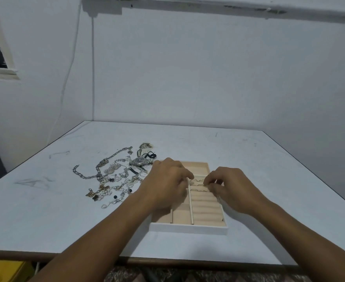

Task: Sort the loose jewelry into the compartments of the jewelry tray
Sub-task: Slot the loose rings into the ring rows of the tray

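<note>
A white jewelry tray (188,228) with a beige lining and ring rolls lies on the table ahead of me. Several rings (197,181) sit in the upper rolls of its right section. My left hand (167,184) hovers over the tray's left compartments with its fingers curled, the fingertips at the divider beside the rings. My right hand (230,188) is over the tray's right edge, fingertips pinched together at the ring rolls; whether they hold a ring is hidden. A pile of loose jewelry (114,180) lies left of the tray, with chains, pearls and a silver watch (140,161).
The white table (248,159) stands in a corner, with walls behind and to the left. Its front edge runs close to me. A yellow object (2,270) sits below the table at the lower left. A cable (70,68) hangs down the left wall.
</note>
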